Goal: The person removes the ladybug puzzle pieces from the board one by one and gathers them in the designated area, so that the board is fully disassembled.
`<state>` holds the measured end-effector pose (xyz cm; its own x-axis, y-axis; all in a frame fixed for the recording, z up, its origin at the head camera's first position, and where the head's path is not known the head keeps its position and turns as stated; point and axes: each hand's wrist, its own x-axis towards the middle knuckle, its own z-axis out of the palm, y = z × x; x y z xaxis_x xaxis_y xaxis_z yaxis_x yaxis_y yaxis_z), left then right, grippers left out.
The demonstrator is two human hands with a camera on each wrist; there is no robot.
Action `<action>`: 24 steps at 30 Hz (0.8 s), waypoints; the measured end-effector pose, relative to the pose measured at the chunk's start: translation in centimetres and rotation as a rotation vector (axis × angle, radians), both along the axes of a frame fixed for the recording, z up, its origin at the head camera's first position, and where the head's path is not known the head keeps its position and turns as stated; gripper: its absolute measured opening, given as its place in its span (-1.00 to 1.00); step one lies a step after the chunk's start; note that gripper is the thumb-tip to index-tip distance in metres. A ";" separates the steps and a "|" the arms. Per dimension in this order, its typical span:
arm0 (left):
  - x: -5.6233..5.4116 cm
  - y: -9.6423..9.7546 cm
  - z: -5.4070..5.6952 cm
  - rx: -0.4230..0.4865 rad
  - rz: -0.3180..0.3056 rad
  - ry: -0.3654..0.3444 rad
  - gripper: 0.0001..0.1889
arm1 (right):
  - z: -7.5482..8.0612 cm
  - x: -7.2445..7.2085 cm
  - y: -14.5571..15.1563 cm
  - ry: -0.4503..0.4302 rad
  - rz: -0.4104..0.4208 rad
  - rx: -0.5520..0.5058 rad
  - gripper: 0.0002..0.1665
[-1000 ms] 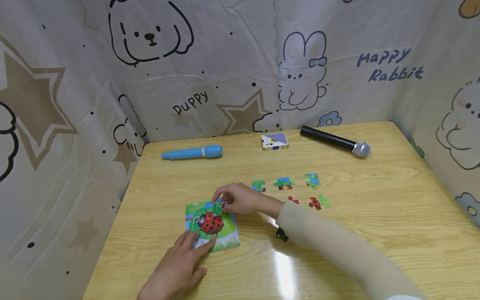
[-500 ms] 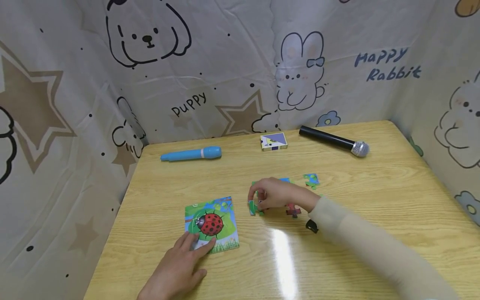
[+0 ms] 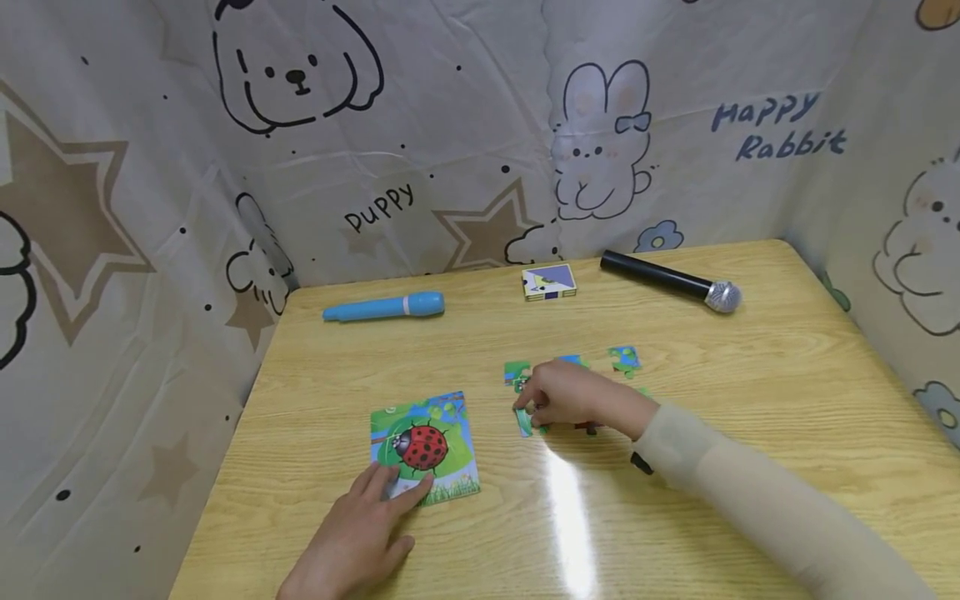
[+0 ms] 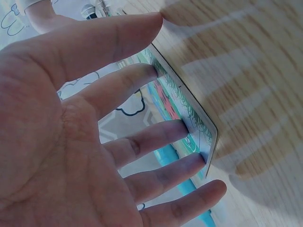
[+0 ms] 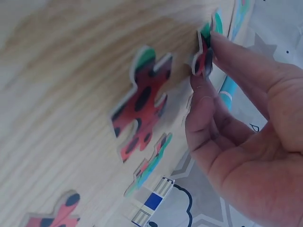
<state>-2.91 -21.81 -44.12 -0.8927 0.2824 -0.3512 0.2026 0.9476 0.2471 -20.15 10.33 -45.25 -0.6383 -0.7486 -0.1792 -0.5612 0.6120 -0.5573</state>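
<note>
My left hand (image 3: 352, 529) lies with straight, spread fingers on the lower edge of a square ladybug picture board (image 3: 459, 454). In the left wrist view several fingertips touch the edge of that board (image 4: 191, 111). To the right, my right hand (image 3: 573, 396) pinches a small green jigsaw puzzle piece (image 3: 523, 422) between thumb and fingers, low over the table. The right wrist view shows this puzzle piece (image 5: 202, 59) edge-on, with red and black on it. Just beside it lies a red, black-spotted puzzle piece (image 5: 142, 101), partly hidden by my hand in the head view.
Other loose pieces lie around the right hand: a green one (image 3: 515, 372) and a blue-green one (image 3: 625, 358). Along the back stand a blue toy microphone (image 3: 382, 307), a small card box (image 3: 549, 283) and a black microphone (image 3: 671, 282). Printed curtains (image 3: 465, 125) enclose the table.
The right hand has carried the green puzzle piece from above the ladybug board rightward to the loose pieces, then slightly further right. The left hand has stayed on the board.
</note>
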 end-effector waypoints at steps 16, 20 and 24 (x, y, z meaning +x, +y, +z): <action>-0.1 0.0 0.0 -0.004 -0.014 0.007 -0.32 | -0.6 0.7 0.7 0.066 -0.034 -0.076 -0.72; -0.1 0.0 0.0 -0.004 -0.022 0.011 -0.31 | -0.6 1.0 0.7 0.080 -0.037 -0.063 -0.70; 0.0 0.0 -0.1 -0.002 -0.027 0.021 -0.31 | -0.7 1.1 0.7 0.105 -0.027 -0.063 -0.69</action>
